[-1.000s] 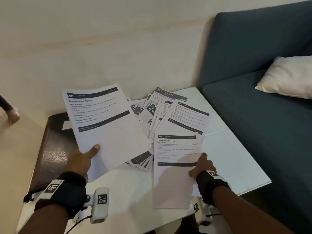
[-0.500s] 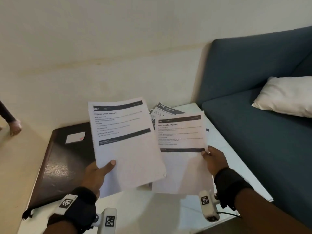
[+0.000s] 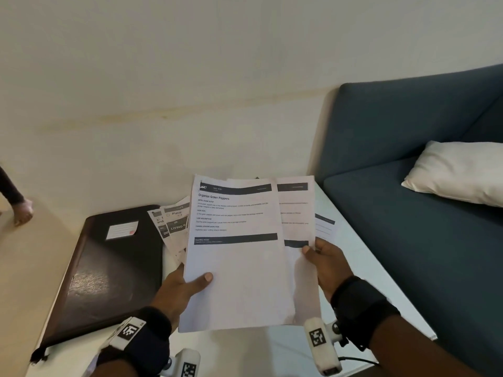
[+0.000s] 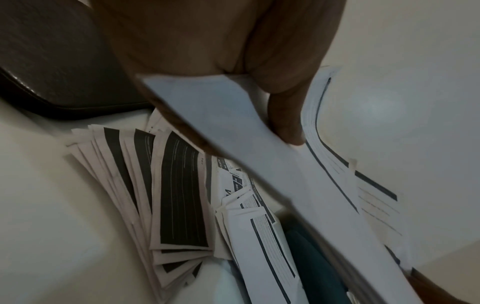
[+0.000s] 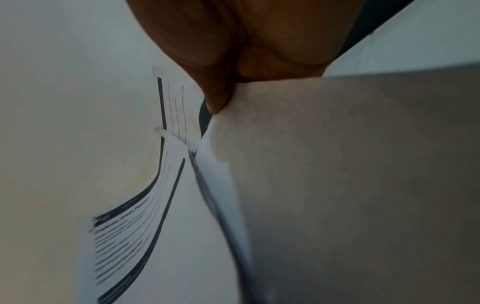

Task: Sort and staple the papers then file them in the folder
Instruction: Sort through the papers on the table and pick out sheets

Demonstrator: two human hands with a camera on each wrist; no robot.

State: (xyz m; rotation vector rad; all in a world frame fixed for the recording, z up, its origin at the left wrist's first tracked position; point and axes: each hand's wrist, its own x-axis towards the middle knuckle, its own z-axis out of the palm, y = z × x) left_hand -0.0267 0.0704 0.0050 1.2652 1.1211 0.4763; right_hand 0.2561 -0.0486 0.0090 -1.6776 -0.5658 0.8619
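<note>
My left hand (image 3: 187, 284) pinches a white sheet headed "Organize Green Peppers" (image 3: 234, 257), thumb on its front, lifted above the table. Behind it, overlapping to the right, is a second printed sheet (image 3: 296, 213) that my right hand (image 3: 324, 262) pinches at its right edge. The left wrist view shows the held sheet (image 4: 259, 148) edge-on under my thumb, with a fanned pile of printed papers (image 4: 176, 197) on the table below. In the right wrist view my thumb presses the second sheet (image 5: 337, 164). A dark brown folder (image 3: 109, 273) with a white label lies closed at the table's left.
The white table (image 3: 362, 270) stands against a cream wall, with more papers (image 3: 171, 227) spread behind the held sheets. A dark blue sofa (image 3: 424, 219) with a white cushion (image 3: 460, 170) adjoins the table's right side. Another person's hand (image 3: 23, 213) shows at the far left edge.
Both sheets were lifted off the table and brought together: the right hand's sheet now sits behind the left hand's sheet, overlapping it. The head view has tilted upward.
</note>
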